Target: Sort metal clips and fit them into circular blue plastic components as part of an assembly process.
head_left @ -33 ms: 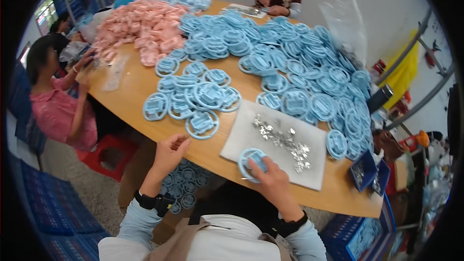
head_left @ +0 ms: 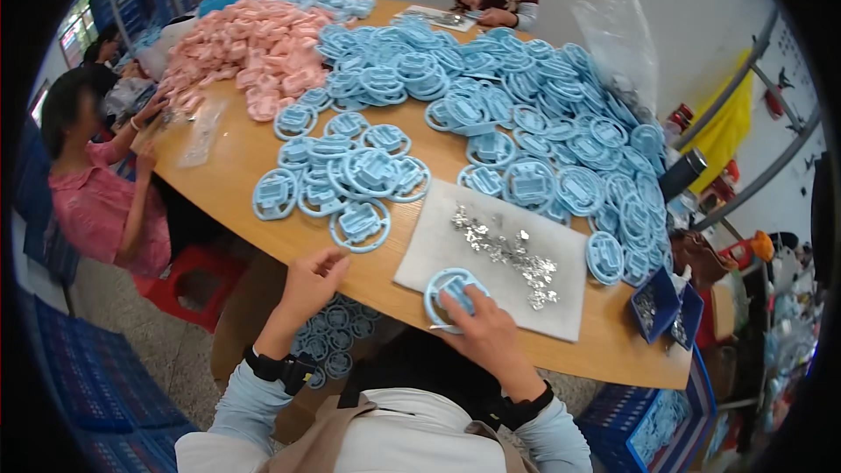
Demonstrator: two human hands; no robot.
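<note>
Wooden table (head_left: 241, 158), blue plastic rings (head_left: 526, 114), pink pieces (head_left: 245, 48), grey mat (head_left: 438, 254)

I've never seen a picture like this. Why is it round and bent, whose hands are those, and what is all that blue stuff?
No machine here: a person wears a wide fisheye camera on the head, looking down, which bends the edges. The forearms from below are their own. The right hand presses a blue plastic ring on a white mat strewn with small metal pieces. The left hand is at the wooden table edge, holding nothing visible. Heaps of blue rings and pink parts cover the table; other people work around it.
</note>
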